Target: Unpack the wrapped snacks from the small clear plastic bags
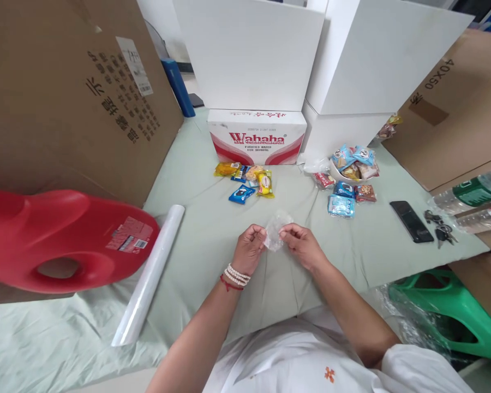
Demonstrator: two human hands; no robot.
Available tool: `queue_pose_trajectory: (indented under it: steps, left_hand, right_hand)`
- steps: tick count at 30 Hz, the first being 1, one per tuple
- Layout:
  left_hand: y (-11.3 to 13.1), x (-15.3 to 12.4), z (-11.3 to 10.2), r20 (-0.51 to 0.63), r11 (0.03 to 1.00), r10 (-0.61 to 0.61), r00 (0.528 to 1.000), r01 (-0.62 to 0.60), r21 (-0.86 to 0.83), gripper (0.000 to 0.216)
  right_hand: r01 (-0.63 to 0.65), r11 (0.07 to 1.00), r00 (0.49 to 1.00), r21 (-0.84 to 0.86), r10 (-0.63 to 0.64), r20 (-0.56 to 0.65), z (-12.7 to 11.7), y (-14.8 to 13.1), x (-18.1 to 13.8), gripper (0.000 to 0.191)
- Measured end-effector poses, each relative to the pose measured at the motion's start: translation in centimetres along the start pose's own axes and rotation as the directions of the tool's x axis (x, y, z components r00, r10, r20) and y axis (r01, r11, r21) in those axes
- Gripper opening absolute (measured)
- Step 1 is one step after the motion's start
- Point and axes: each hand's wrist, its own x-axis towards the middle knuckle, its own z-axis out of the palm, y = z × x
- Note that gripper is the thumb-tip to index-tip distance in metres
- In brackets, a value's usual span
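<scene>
Two sets of fingers (260,234), those of the left hand (249,249) and the right hand (303,245), are pinched closed on opposite edges of a clear plastic piece (275,232) at the centre of the frame. Above centre, wrapped snacks (253,173) lie on the green cloth-covered tabletop (204,229) before a Wahaha box (257,139); right of centre, a bowl (336,173) holds packets (354,158). A red jug (102,229) and pale roll (150,273) are frame left, a phone (411,221) and keys (442,230) frame right.

Soft, even light, faint shadows on the pale green cloth-covered bench (200,240); glossy white plastic roll (149,275) gleaming, red plastic jug (82,229) stretching at the left edge!
</scene>
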Motion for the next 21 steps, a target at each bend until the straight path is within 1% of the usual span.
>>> queue_pose_trajectory:
  steps: [2, 4, 7, 10, 12, 13, 14, 15, 16, 17, 18, 19, 20, 21]
  left_hand:
    - [-0.1, 0.4, -0.4, -0.094, 0.999, 0.031, 0.995, -0.029, 0.014, 0.056]
    - [-0.2, 0.8, -0.8, -0.153, 0.998, 0.052, 0.987, -0.048, 0.029, 0.055]
    - [-0.4, 1.0, -1.0, -0.173, 0.997, 0.059, 0.983, -0.052, 0.048, 0.052]
    - [-0.3, 0.9, -1.2, -0.141, 0.994, 0.063, 0.988, -0.049, 0.101, 0.047]
    - [0.2, 0.9, -1.8, -0.103, 0.975, 0.100, 0.990, -0.076, 0.209, 0.042]
    - [0.5, 1.1, -2.3, -0.109, 0.950, 0.148, 0.983, -0.111, 0.292, 0.038]
    - [1.0, 1.2, -2.8, -0.138, 0.910, 0.220, 0.966, -0.152, 0.385, 0.034]
    - [1.4, 1.4, -3.3, -0.186, 0.857, 0.315, 0.931, -0.195, 0.477, 0.029]
    - [1.7, 1.6, -3.8, -0.237, 0.792, 0.424, 0.874, -0.231, 0.565, 0.025]
    - [2.0, 1.7, -4.2, -0.280, 0.723, 0.530, 0.801, -0.253, 0.643, 0.024]
    - [2.1, 1.8, -4.3, -0.311, 0.657, 0.620, 0.720, -0.260, 0.708, 0.028]
    - [2.0, 1.7, -4.3, -0.329, 0.602, 0.686, 0.649, -0.252, 0.758, 0.032]
    - [1.8, 1.6, -4.1, -0.331, 0.564, 0.720, 0.610, -0.237, 0.791, 0.033]
    - [1.5, 1.3, -3.7, -0.314, 0.545, 0.718, 0.622, -0.221, 0.809, 0.028]
  right_hand:
    - [0.029, 0.996, 0.995, 0.085, -0.020, -0.102, -0.9, -0.1, -0.1, 0.039]
    - [0.066, 0.988, 0.989, 0.139, -0.046, -0.144, -1.9, -0.3, -0.5, 0.036]
    - [0.096, 0.970, 0.988, 0.223, -0.064, -0.143, -3.0, -0.7, -1.1, 0.030]
    - [0.078, 0.912, 0.994, 0.403, -0.041, -0.099, -4.0, -1.0, -1.2, 0.025]
    - [0.084, 0.858, 0.995, 0.506, -0.046, -0.087, -5.0, -1.3, -1.1, 0.022]
    - [0.099, 0.845, 0.994, 0.526, -0.059, -0.091, -5.5, -1.5, -1.1, 0.021]
    - [0.122, 0.846, 0.991, 0.520, -0.081, -0.103, -6.0, -1.6, -1.1, 0.019]
    - [0.151, 0.862, 0.987, 0.483, -0.109, -0.115, -6.5, -1.6, -1.2, 0.018]
    - [0.183, 0.889, 0.982, 0.419, -0.143, -0.127, -6.8, -1.5, -1.4, 0.016]
    - [0.215, 0.918, 0.975, 0.333, -0.180, -0.134, -6.9, -1.3, -1.6, 0.014]
    - [0.244, 0.940, 0.967, 0.239, -0.216, -0.136, -7.0, -1.0, -1.8, 0.014]
    - [0.267, 0.952, 0.960, 0.150, -0.249, -0.130, -6.9, -0.5, -2.0, 0.014]
    - [0.285, 0.956, 0.955, 0.077, -0.275, -0.115, -6.7, 0.0, -2.2, 0.015]
    - [0.299, 0.954, 0.950, 0.025, -0.295, -0.097, -6.5, 0.5, -2.3, 0.015]
